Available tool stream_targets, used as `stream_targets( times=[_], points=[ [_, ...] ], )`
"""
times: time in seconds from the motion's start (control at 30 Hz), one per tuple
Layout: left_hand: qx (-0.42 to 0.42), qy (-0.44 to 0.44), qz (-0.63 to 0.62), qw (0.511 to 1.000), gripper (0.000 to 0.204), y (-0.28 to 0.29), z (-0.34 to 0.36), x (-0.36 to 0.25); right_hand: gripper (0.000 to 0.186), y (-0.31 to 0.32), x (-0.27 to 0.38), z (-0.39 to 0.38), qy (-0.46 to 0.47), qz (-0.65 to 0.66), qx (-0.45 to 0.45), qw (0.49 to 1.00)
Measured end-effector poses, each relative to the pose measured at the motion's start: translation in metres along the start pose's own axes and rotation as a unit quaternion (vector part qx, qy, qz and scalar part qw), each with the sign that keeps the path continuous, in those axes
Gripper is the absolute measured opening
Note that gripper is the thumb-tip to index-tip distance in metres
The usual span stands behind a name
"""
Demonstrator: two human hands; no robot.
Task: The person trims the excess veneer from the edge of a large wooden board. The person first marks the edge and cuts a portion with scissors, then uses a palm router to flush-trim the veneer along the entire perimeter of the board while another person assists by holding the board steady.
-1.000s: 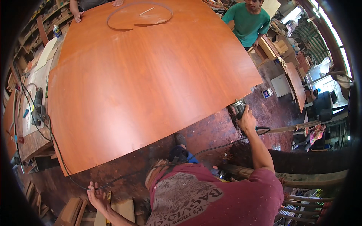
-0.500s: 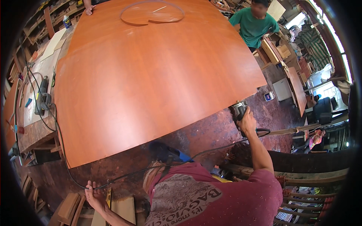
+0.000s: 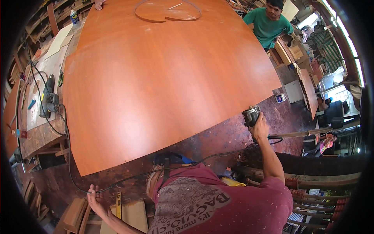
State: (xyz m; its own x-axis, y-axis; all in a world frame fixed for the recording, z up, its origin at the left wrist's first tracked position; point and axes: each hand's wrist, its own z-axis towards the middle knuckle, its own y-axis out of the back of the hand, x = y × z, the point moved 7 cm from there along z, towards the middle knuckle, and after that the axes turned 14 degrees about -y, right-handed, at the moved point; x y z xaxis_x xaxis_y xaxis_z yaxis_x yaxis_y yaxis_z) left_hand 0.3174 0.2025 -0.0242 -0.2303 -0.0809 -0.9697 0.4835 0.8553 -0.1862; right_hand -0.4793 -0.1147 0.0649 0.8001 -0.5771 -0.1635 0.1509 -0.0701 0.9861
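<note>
My right hand [image 3: 260, 128] is wrapped round a small trim router [image 3: 252, 115], held against the near edge of a large wooden panel [image 3: 163, 89] close to its right corner. From the router a black power cord [image 3: 150, 172] runs left across the front of my body. My left hand [image 3: 96, 199] holds this cord low on the left, just off the panel's near left corner, with the fingers curled at it. The panel is orange-brown and smooth. A thin curved strip [image 3: 187, 18] of the same colour lies on its far part.
A person in a green shirt [image 3: 269, 26] stands beyond the panel's right side; another person's hand [image 3: 99, 4] rests at its far left edge. A workbench on the left bears a power tool [image 3: 47, 99] and scissors [image 3: 60, 76]. A yellow level [image 3: 118, 206] lies near my left forearm.
The view has shifted slightly, so the panel sits farther right and lower. My right hand and the router remain at the near edge; my left hand still holds the cord.
</note>
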Motion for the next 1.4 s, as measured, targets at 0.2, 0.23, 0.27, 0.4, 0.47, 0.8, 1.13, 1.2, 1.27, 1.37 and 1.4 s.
stream_targets(
  times=[0.2,0.23,0.27,0.4,0.47,0.8,1.13,1.2,1.27,1.37,1.4],
  points=[
    [-0.006,0.020,0.008,1.000,0.019,0.016,0.029,-0.008,0.096,0.002,0.018,-0.026,0.000,0.008,-0.007,1.000],
    [0.003,0.020,-0.004,1.000,0.018,0.018,0.034,-0.009,0.096,0.003,0.021,-0.030,0.002,0.008,-0.005,1.000],
    [0.001,0.019,-0.003,1.000,0.018,0.022,0.038,-0.010,0.096,0.004,0.022,-0.033,-0.001,0.006,-0.005,1.000],
    [-0.007,0.020,0.006,1.000,0.018,0.022,0.053,-0.019,0.096,0.007,0.035,-0.048,-0.027,0.010,0.020,0.999],
    [-0.004,0.017,0.012,1.000,0.019,0.022,0.059,-0.023,0.096,0.006,0.041,-0.055,-0.030,0.012,0.022,0.999],
    [-0.013,0.033,0.043,0.998,0.025,0.040,0.100,-0.027,0.098,0.006,0.064,-0.090,-0.027,0.013,0.008,1.000],
    [0.000,0.041,0.031,0.999,0.021,0.046,0.136,-0.035,0.096,0.022,0.097,-0.131,-0.023,0.011,0.019,0.999],
    [0.020,0.038,0.025,0.999,0.023,0.064,0.145,-0.031,0.095,0.023,0.103,-0.139,-0.020,0.013,0.017,1.000],
    [0.039,0.036,0.019,0.998,0.025,0.076,0.152,-0.028,0.093,0.021,0.108,-0.147,0.001,0.011,0.004,1.000],
    [0.050,0.030,0.012,0.998,0.023,0.090,0.162,-0.030,0.093,0.023,0.113,-0.159,-0.002,0.027,0.000,1.000],
    [0.058,0.034,0.008,0.998,0.021,0.093,0.165,-0.031,0.093,0.023,0.115,-0.163,-0.003,0.028,0.000,1.000]
  ],
)
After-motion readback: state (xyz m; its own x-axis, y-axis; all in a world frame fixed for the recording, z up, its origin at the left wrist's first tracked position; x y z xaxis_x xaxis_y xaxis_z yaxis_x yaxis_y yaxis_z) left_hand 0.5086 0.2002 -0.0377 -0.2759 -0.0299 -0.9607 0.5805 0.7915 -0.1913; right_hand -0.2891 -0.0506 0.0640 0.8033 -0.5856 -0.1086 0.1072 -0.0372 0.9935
